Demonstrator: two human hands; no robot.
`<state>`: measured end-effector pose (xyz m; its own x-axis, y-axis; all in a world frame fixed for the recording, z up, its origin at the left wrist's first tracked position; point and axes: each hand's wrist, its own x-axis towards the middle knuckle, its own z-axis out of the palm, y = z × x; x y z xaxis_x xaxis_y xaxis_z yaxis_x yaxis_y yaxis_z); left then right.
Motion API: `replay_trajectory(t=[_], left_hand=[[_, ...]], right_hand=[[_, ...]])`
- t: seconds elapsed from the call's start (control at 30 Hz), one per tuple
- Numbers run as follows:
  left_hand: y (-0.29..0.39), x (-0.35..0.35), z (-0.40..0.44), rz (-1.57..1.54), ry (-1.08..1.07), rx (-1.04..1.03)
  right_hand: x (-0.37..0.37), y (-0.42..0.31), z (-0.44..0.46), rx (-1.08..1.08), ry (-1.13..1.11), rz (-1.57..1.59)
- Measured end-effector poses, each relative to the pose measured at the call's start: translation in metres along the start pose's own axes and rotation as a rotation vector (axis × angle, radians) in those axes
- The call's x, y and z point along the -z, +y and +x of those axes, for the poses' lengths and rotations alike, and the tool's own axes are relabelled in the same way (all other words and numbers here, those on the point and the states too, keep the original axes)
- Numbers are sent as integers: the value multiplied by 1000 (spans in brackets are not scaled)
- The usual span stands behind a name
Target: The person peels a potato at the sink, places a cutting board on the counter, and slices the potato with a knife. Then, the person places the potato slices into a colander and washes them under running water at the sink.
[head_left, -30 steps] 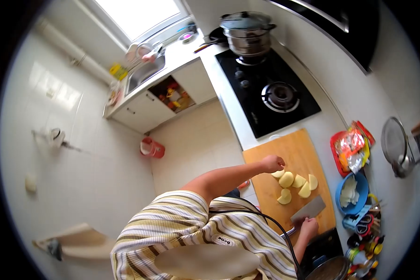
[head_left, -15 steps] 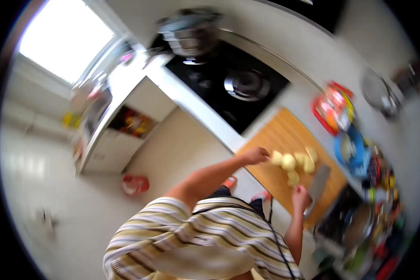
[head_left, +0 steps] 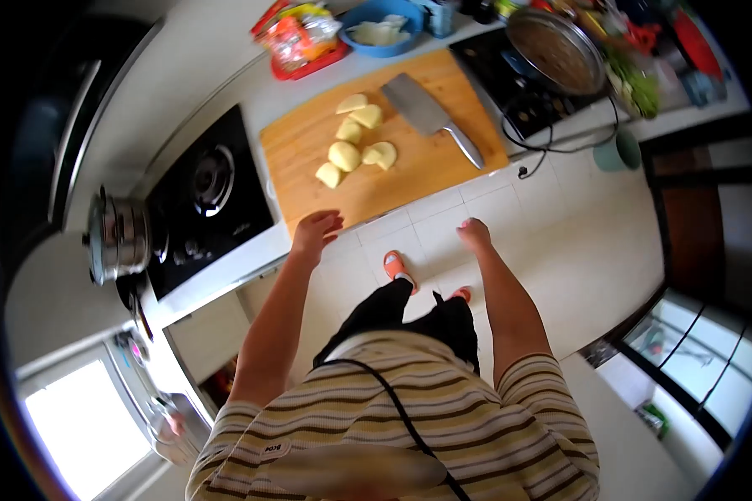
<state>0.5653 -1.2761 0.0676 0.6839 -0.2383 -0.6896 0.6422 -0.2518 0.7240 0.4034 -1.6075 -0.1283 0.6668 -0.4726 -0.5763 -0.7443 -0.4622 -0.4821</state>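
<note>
Several peeled, pale yellow potato pieces (head_left: pixel 343 156) lie on a wooden cutting board (head_left: pixel 301 138) on the counter. To their right on the board rests a cleaver (head_left: pixel 418 103), its handle angled toward the front edge. My left hand (head_left: pixel 317 233) is at the board's front left edge, fingers loosely bent and apart, with nothing in it. My right hand (head_left: pixel 475 235) hangs over the floor in front of the counter, below the cleaver's handle. Its fingers are curled closed, and nothing shows in them.
A gas stove (head_left: pixel 213 184) with a steamer pot (head_left: pixel 119 234) stands at left. Behind the board are a red tray (head_left: pixel 309 65) with packets and a blue basin (head_left: pixel 382 42). At right, a pan (head_left: pixel 556 52) sits on a black cooktop, with a cable (head_left: pixel 572 149) hanging over the edge.
The view has swung round, bringing the right-hand cooktop closer. Both my hands have drawn back from the potato pieces toward my body. The cleaver still lies on the board.
</note>
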Motion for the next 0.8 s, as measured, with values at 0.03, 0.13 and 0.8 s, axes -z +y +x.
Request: replay_trajectory(t=[0.03, 0.13, 0.8], left_hand=[[-7, -2, -1, -55, -2, 43], [-28, -24, 3, -40, 37, 122], [-139, -276, 85, 496, -391, -110]], right_hand=[[-5, 3, 8, 9, 1, 35], [-25, -11, 30, 67, -74, 47], [-12, 196, -77, 483, 507, 341]])
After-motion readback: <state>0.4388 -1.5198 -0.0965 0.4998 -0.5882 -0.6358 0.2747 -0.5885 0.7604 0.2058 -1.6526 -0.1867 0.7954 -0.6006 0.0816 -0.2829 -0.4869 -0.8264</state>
